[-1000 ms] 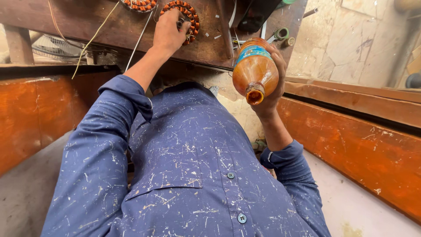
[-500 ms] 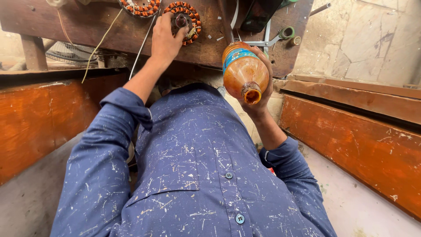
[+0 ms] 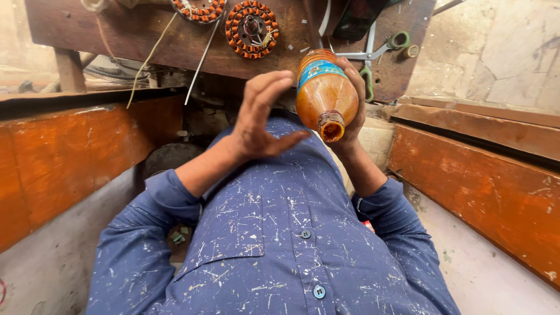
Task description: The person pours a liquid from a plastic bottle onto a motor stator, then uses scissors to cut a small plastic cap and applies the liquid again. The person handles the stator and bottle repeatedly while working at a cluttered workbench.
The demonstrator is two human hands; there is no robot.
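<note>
Open air lies between the cupped left hand [image 3: 262, 119] and the orange bottle [image 3: 324, 93] gripped by the right hand [image 3: 350, 102]. Beyond, the desk [image 3: 146, 41] carries wound coils [image 3: 252, 28] and scissors [image 3: 373, 55]; orange boards [image 3: 478, 186] wall both sides.

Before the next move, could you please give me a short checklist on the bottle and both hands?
1. Right hand grip on the orange bottle: ok, wrapped around its body.
2. Bottle mouth uncapped: ok, open and tilted toward the person.
3. Left hand free: ok, open, beside the mouth, not touching.
4. Liquid level inside: cannot tell.
5. Scissors clear of the bottle: cannot tell, they lie just behind it.
</note>
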